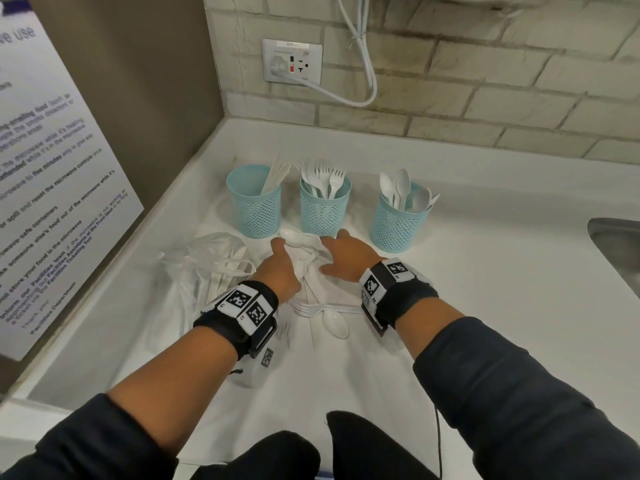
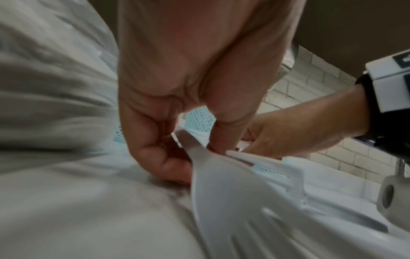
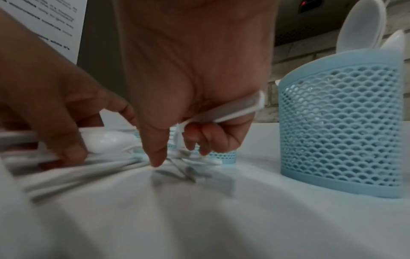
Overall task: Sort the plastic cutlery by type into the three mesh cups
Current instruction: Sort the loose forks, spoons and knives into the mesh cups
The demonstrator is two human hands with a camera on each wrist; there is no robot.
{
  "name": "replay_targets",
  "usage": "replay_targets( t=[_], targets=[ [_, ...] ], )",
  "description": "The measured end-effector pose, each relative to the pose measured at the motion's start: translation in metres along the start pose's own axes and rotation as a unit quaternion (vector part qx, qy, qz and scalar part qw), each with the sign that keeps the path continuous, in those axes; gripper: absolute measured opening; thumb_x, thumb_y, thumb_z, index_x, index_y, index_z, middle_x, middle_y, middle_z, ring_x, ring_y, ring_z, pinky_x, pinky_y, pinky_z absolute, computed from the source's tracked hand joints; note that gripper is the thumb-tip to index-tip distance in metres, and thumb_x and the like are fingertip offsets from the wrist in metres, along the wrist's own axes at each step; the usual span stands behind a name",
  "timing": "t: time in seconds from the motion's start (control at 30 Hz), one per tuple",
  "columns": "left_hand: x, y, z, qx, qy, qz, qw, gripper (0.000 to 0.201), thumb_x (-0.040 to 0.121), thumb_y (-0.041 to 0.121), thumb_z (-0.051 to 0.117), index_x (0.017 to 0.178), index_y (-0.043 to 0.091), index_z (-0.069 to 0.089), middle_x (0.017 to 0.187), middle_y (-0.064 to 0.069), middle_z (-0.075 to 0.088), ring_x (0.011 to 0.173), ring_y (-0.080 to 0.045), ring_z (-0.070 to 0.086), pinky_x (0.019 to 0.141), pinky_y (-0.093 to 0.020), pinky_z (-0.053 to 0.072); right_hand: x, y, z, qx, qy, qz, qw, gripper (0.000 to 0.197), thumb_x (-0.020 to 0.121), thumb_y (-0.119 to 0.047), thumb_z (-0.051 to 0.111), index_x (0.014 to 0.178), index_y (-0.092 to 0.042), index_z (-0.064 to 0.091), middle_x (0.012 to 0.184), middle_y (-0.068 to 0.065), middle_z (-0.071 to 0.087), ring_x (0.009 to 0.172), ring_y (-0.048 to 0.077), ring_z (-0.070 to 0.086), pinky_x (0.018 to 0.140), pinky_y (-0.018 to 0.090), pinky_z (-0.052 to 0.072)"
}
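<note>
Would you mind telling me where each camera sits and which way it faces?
Head: worn on the head, looks down at three mesh cups on the counter; both forearms and hands show.
Left wrist: under the left hand, faces its curled fingers; the right hand also shows.
Right wrist: under the right hand, faces the spoon cup.
Shared: the spoon cup appears in the head and right wrist views.

White plastic cutlery, smooth and faintly glossy, is being held in three pale blue plastic mesh cups, perforated and matt. The white countertop is being seen as smooth with a soft sheen. A thin, crinkled translucent plastic bag is being shown beside it. The wall is being faced in rough, matt brick-shaped tile; the sink is being shown as brushed metal.
</note>
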State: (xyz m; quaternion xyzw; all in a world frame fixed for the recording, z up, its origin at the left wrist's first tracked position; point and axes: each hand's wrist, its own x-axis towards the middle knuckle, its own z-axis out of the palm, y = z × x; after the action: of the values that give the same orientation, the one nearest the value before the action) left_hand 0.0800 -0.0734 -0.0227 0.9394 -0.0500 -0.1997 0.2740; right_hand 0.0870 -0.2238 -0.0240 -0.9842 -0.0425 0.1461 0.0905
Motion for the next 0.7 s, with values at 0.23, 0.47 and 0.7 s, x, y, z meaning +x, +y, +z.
replay_targets(
  t=[0.23,0.47,0.7],
  targets=[
    [0.002,-0.004,-0.002,-0.118,0.000,-0.018,0.993,0.084,0.083,0.002,0.058,0.144,0.011,0.000,0.123,-0.027,0.051,0.102,-0.038,0.057,0.074,-0.035,0.047,0.001,0.000,0.003,-0.004,0.023,0.027,0.999,0.044,0.088,-0.037,0.057,0.126,-0.014,0.052,0.128,0.012,0.034,0.103,0.028,0.056,0.091,0.038,0.049],
    [0.004,-0.008,0.002,-0.176,0.007,-0.056,0.983,0.089,0.082,0.001,0.063,0.145,0.008,0.001,0.138,-0.016,0.037,0.124,-0.030,0.043,0.093,-0.029,0.038,-0.003,0.002,0.001,0.014,0.009,0.047,0.999,0.028,0.087,-0.028,0.058,0.102,-0.005,0.058,0.112,0.011,0.058,0.098,0.024,0.056,0.074,0.028,0.039],
    [0.010,-0.009,0.002,-0.190,0.027,-0.039,0.981,0.037,0.083,0.013,0.068,0.114,-0.006,0.060,0.105,-0.016,0.062,0.103,-0.029,0.059,0.081,-0.027,0.042,-0.008,0.014,-0.019,0.142,-0.054,0.089,0.984,0.027,0.077,-0.024,0.070,0.098,-0.009,0.064,0.090,0.000,0.056,0.087,0.018,0.050,0.072,0.026,0.036]
  ],
)
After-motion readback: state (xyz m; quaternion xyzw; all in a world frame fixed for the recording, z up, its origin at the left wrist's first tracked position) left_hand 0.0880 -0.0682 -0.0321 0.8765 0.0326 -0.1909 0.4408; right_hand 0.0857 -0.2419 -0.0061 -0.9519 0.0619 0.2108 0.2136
